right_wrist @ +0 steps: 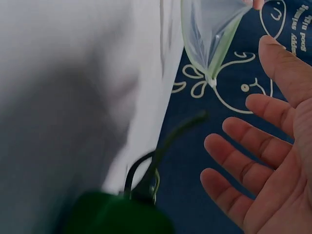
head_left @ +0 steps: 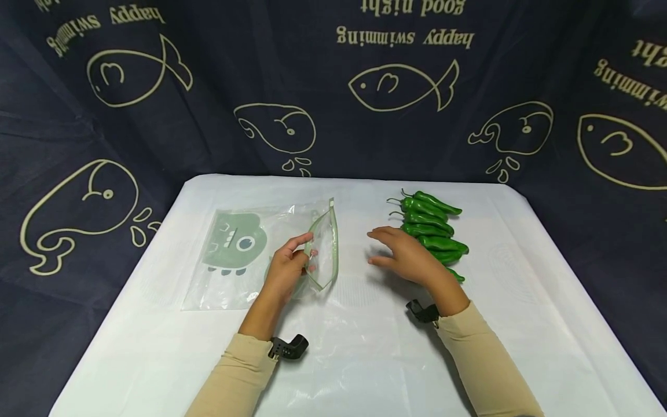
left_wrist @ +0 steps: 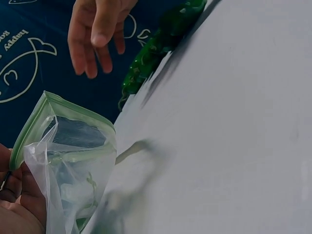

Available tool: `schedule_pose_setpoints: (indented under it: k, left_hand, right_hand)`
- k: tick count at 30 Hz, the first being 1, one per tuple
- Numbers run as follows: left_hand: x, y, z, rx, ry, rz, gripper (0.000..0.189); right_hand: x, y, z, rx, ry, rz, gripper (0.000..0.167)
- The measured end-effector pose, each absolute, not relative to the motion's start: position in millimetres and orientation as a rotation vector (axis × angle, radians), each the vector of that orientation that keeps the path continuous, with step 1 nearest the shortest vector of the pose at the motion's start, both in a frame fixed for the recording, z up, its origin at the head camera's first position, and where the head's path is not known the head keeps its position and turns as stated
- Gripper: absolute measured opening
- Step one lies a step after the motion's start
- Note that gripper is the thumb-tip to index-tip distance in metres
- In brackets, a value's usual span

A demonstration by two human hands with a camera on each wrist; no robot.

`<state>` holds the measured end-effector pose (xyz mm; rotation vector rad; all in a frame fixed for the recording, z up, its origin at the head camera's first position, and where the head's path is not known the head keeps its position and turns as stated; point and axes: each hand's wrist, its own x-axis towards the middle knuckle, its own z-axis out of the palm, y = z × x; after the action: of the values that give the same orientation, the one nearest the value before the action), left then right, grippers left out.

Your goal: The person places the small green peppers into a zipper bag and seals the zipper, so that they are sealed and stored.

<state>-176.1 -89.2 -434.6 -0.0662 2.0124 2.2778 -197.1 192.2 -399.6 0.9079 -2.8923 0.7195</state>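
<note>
"What does your left hand [head_left: 285, 267] have hold of?"

"The clear bag [head_left: 255, 255]. My thumb and fingers pinch one side of its green-edged mouth [head_left: 335, 249], which gapes toward my right. The bag lies on the white table [head_left: 365, 347]."

"And your right hand [head_left: 409, 255]?"

"It holds nothing. From above I see it between the bag and the green peppers [head_left: 424, 219], with thumb and fingers parted, partly overlapping the pile, so that view alone might suggest contact. My right wrist camera shows the palm, with the fingers loosely spread and apart from one blurred pepper, whose curved stem [right_wrist: 176, 134] pokes up close to the lens."

"What does only the head view give you?"

"The whole pile, lying in a rough column with several stems pointing left, and the one-eyed green creature [head_left: 224, 246] printed on the bag."

"The left wrist view?"

"It looks at the open mouth from the side, and my right hand hangs beyond it, well apart. Low behind the plastic there is a green shape [left_wrist: 83, 222] with a thin line above it; I can't tell whether that is a pepper or part of the print."
</note>
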Motion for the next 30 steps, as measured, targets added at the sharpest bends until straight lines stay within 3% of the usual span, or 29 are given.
schedule_pose_setpoints:
  k: [30]
  left_hand:
    - [-177,-92,-437,-0.046,2.023,2.277,0.052]
  right_hand:
    - [-159,288,-406,0.750,-2.908,0.686,0.053]
